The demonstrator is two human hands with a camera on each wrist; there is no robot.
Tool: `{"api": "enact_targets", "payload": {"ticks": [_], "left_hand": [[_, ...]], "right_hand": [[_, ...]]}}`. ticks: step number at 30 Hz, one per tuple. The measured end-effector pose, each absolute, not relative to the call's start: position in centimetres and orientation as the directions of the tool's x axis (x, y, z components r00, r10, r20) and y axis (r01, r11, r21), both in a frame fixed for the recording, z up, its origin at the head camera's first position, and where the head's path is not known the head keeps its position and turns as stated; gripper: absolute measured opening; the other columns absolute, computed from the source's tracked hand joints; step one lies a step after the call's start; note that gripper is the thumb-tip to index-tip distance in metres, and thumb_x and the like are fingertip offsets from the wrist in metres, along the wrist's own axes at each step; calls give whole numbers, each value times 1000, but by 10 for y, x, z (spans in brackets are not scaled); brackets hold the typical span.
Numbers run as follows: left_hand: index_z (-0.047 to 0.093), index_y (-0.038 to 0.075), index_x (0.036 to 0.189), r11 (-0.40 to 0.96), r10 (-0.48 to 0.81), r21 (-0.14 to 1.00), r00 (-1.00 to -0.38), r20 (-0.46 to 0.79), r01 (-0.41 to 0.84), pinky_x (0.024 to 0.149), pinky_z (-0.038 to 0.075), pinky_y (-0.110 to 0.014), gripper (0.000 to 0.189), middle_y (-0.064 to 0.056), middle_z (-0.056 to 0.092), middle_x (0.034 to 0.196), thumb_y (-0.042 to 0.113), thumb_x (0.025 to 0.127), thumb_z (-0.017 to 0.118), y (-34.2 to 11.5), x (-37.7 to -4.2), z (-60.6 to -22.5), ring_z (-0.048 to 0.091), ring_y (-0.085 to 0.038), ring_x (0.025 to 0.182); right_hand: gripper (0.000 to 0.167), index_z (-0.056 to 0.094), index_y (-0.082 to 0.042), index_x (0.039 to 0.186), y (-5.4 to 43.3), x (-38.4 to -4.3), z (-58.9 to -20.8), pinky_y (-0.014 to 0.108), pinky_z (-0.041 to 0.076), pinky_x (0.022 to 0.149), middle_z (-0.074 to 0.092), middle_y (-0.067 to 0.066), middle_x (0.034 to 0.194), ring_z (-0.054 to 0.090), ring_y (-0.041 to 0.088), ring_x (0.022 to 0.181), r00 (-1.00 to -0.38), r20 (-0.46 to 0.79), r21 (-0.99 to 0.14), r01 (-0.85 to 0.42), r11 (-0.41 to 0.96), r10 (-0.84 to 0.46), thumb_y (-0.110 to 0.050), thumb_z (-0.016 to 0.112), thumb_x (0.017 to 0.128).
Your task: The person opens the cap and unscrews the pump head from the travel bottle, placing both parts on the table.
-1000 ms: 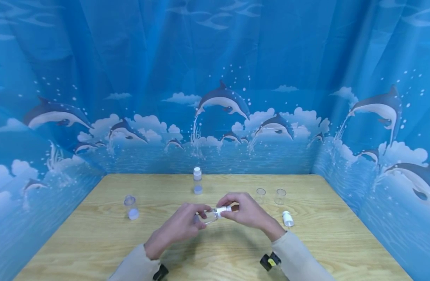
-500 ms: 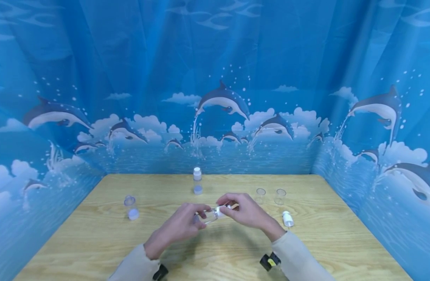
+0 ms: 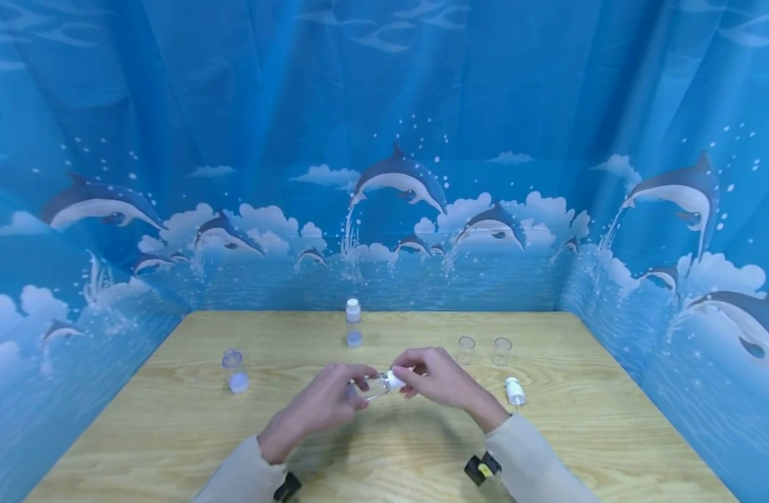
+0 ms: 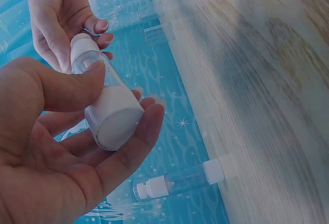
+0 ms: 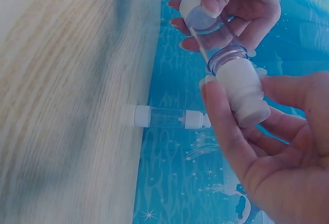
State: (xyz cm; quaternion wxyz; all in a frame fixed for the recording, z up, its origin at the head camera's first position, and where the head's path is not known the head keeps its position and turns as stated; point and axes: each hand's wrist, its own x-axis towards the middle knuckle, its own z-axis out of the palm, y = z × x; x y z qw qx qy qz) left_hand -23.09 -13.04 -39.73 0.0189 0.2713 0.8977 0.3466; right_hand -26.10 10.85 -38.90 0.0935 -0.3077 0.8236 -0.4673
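My left hand point(image 3: 324, 402) grips a small clear bottle point(image 5: 216, 36) with a white base, holding it tilted above the table. In the left wrist view the thumb lies along its side and the fingers curl under the base point(image 4: 119, 124). At the bottle's other end is a white pump top point(image 5: 239, 82), seated on the neck. My right hand point(image 3: 443, 377) pinches that top between thumb and fingers. The end of the top points toward the right palm.
On the wooden table point(image 3: 384, 461), a similar bottle with a white top point(image 3: 354, 323) stands at the back. A topless clear bottle point(image 3: 236, 370) is at left. Two clear caps point(image 3: 466, 349) stand at right, near a white pump top point(image 3: 515, 391). A blue dolphin curtain point(image 3: 384, 105) surrounds the table.
My right fingers and thumb have shifted round the white top, the thumb moving up over it. The left hand and the bottle stay in place.
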Motion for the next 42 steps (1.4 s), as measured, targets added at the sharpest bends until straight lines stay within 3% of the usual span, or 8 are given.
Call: {"api": "enact_targets", "payload": {"ticks": [5, 11, 30, 42], "left_hand": [[67, 0, 129, 617, 488, 642, -861, 142, 455, 64, 57, -16, 49, -19, 76, 108, -8, 81, 75, -130, -231, -397, 72, -18, 83], [67, 0, 129, 619, 486, 644, -864, 134, 448, 65, 58, -17, 49, -19, 76, 109, -7, 81, 75, -130, -231, -397, 73, -18, 83], [67, 0, 130, 622, 481, 652, -868, 119, 434, 66, 59, -19, 50, -18, 76, 109, -7, 81, 75, -130, -230, -396, 72, -18, 84], [67, 2, 129, 633, 456, 655, -883, 114, 411, 63, 58, -20, 51, -17, 76, 108, -9, 80, 75, -133, -233, -398, 70, -19, 85]], "right_hand": [[20, 72, -3, 115, 107, -261, -389, 40, 65, 77, 74, 14, 107, 73, 28, 87, -798, 151, -804, -443, 398, -584, -13, 64, 101], [20, 73, -7, 115, 108, -261, -389, 18, 60, 81, 74, 9, 109, 68, 18, 94, -785, 195, -759, -500, 417, -588, -10, 71, 95], [23, 73, -5, 113, 109, -261, -387, 24, 61, 88, 72, 12, 111, 66, 19, 100, -781, 208, -778, -497, 384, -589, -1, 73, 90], [24, 73, -6, 112, 116, -263, -382, 21, 61, 89, 72, 12, 113, 67, 20, 102, -794, 212, -772, -494, 401, -570, -1, 75, 89]]}}
